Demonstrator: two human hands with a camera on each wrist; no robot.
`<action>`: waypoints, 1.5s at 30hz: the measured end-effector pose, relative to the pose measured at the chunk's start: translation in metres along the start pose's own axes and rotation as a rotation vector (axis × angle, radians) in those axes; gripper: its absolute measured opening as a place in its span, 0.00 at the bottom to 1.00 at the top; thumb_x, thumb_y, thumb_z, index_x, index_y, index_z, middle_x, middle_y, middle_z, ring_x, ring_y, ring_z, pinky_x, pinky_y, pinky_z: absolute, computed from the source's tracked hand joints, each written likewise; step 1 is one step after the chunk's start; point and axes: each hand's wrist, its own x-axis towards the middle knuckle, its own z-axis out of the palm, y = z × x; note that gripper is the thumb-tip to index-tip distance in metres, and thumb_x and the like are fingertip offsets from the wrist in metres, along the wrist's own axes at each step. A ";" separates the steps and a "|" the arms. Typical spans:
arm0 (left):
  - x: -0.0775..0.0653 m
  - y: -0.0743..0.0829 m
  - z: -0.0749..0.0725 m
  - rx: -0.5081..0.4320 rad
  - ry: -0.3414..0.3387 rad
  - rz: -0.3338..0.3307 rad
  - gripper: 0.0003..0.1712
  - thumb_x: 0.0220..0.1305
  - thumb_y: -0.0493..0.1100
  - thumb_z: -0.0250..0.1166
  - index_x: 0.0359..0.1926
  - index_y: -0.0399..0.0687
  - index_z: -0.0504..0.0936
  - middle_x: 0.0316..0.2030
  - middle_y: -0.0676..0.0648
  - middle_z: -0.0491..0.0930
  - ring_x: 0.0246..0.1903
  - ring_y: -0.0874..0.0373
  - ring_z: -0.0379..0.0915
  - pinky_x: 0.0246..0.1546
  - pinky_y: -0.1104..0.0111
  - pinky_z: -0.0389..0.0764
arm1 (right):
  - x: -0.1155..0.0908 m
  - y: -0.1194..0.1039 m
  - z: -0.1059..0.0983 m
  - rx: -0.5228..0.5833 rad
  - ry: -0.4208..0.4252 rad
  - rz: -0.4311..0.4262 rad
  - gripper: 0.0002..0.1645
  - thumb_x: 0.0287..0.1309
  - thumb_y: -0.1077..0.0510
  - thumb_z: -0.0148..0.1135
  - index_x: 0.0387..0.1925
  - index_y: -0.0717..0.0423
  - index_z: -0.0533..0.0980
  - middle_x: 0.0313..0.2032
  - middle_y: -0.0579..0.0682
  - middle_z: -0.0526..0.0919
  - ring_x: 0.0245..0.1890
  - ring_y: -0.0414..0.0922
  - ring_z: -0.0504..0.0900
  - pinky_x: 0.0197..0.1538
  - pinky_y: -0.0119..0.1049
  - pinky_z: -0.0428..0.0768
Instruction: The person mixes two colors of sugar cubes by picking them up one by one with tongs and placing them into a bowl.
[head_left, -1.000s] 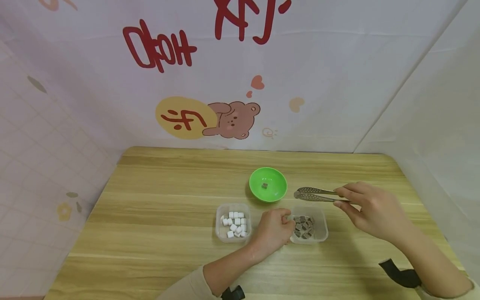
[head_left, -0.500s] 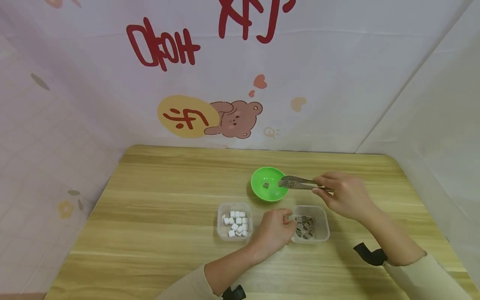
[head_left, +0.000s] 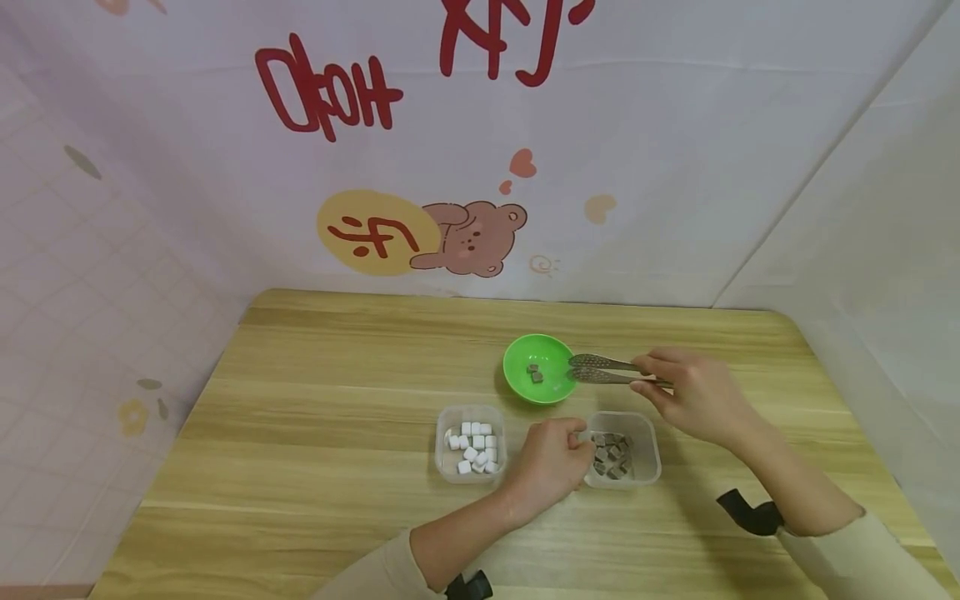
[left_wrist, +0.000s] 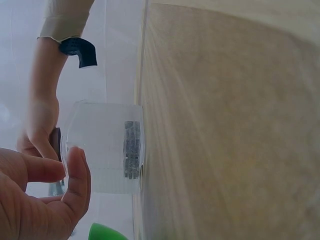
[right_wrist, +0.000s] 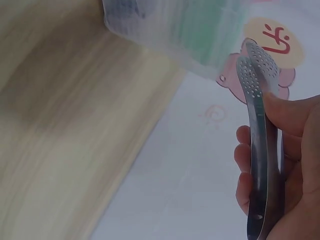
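My right hand grips metal tongs with perforated ends, whose tips overlap the right rim of the green bowl. The two arms of the tongs stand apart with nothing between them. Two small grey-brown cubes lie in the bowl. Nearer the body, my left hand pinches the left rim of a clear plastic container between thumb and finger. Several more grey-brown cubes sit inside that container, and in the left wrist view they show as a low layer through its wall.
Left of my left hand stands another clear container with several white cubes. All of it rests on a wood-grain table, with a printed cloth hanging behind its far edge.
My right hand carried the tongs left to over the bowl, then drew back slightly right as their arms parted. A second grey-brown cube is now in the bowl. My left hand stayed put.
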 end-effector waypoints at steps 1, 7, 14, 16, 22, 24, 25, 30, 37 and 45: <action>0.000 0.000 0.000 -0.002 0.000 0.001 0.21 0.70 0.34 0.60 0.61 0.33 0.83 0.10 0.56 0.68 0.09 0.67 0.64 0.12 0.76 0.60 | -0.001 0.000 -0.003 0.000 0.007 -0.005 0.16 0.59 0.52 0.75 0.41 0.61 0.88 0.36 0.50 0.89 0.24 0.42 0.85 0.25 0.39 0.81; 0.001 0.001 -0.001 -0.008 -0.005 0.002 0.22 0.71 0.34 0.59 0.63 0.31 0.80 0.11 0.56 0.67 0.09 0.67 0.64 0.12 0.76 0.60 | -0.007 0.000 -0.021 -0.048 0.028 -0.023 0.40 0.78 0.32 0.45 0.39 0.60 0.88 0.35 0.49 0.88 0.23 0.41 0.84 0.23 0.38 0.78; 0.000 0.000 0.000 -0.012 0.005 -0.001 0.24 0.70 0.34 0.61 0.64 0.30 0.79 0.12 0.56 0.70 0.10 0.67 0.67 0.11 0.76 0.61 | -0.016 -0.005 -0.039 -0.113 0.032 -0.058 0.40 0.79 0.32 0.44 0.38 0.60 0.88 0.34 0.49 0.88 0.24 0.44 0.84 0.24 0.42 0.80; 0.000 0.000 0.000 -0.012 0.009 0.001 0.24 0.70 0.34 0.62 0.64 0.30 0.79 0.12 0.56 0.70 0.10 0.66 0.68 0.12 0.76 0.62 | -0.019 -0.006 -0.043 -0.127 0.033 -0.072 0.40 0.79 0.32 0.44 0.38 0.59 0.88 0.34 0.50 0.88 0.25 0.46 0.85 0.25 0.44 0.80; 0.000 0.000 0.000 -0.026 0.007 -0.009 0.24 0.70 0.35 0.62 0.65 0.30 0.79 0.13 0.55 0.70 0.11 0.66 0.69 0.12 0.76 0.62 | -0.028 -0.011 -0.052 -0.127 0.005 -0.097 0.39 0.78 0.32 0.44 0.37 0.56 0.89 0.33 0.47 0.88 0.26 0.46 0.86 0.25 0.40 0.80; 0.000 0.000 0.000 -0.029 0.005 -0.008 0.24 0.70 0.35 0.62 0.64 0.30 0.79 0.13 0.56 0.70 0.11 0.66 0.69 0.12 0.76 0.62 | -0.030 -0.014 -0.054 -0.126 -0.013 -0.105 0.39 0.78 0.32 0.44 0.37 0.56 0.89 0.33 0.45 0.88 0.26 0.44 0.86 0.24 0.38 0.80; 0.000 0.000 0.000 -0.032 0.004 -0.006 0.23 0.70 0.34 0.61 0.64 0.30 0.79 0.12 0.56 0.70 0.10 0.66 0.68 0.12 0.76 0.62 | -0.030 -0.016 -0.054 -0.127 -0.020 -0.109 0.38 0.79 0.33 0.44 0.37 0.56 0.89 0.32 0.44 0.88 0.26 0.43 0.85 0.24 0.37 0.79; 0.000 0.000 0.000 -0.026 0.006 -0.017 0.23 0.71 0.35 0.61 0.64 0.29 0.79 0.13 0.56 0.71 0.09 0.67 0.66 0.11 0.77 0.61 | -0.032 -0.022 -0.053 -0.125 -0.064 -0.135 0.36 0.80 0.35 0.43 0.36 0.54 0.88 0.32 0.41 0.86 0.25 0.38 0.83 0.23 0.33 0.78; 0.000 0.001 0.001 -0.013 0.009 -0.026 0.24 0.71 0.36 0.61 0.65 0.29 0.78 0.13 0.55 0.73 0.08 0.67 0.64 0.10 0.76 0.60 | -0.036 -0.027 -0.040 -0.143 -0.125 -0.148 0.40 0.81 0.36 0.36 0.33 0.55 0.87 0.30 0.42 0.84 0.24 0.35 0.77 0.21 0.30 0.74; -0.001 0.002 0.001 -0.018 0.004 -0.027 0.24 0.71 0.36 0.62 0.65 0.29 0.78 0.14 0.55 0.73 0.09 0.66 0.65 0.11 0.75 0.62 | -0.035 -0.029 -0.032 -0.181 -0.227 -0.179 0.12 0.51 0.54 0.70 0.34 0.59 0.85 0.30 0.45 0.83 0.26 0.39 0.78 0.25 0.33 0.79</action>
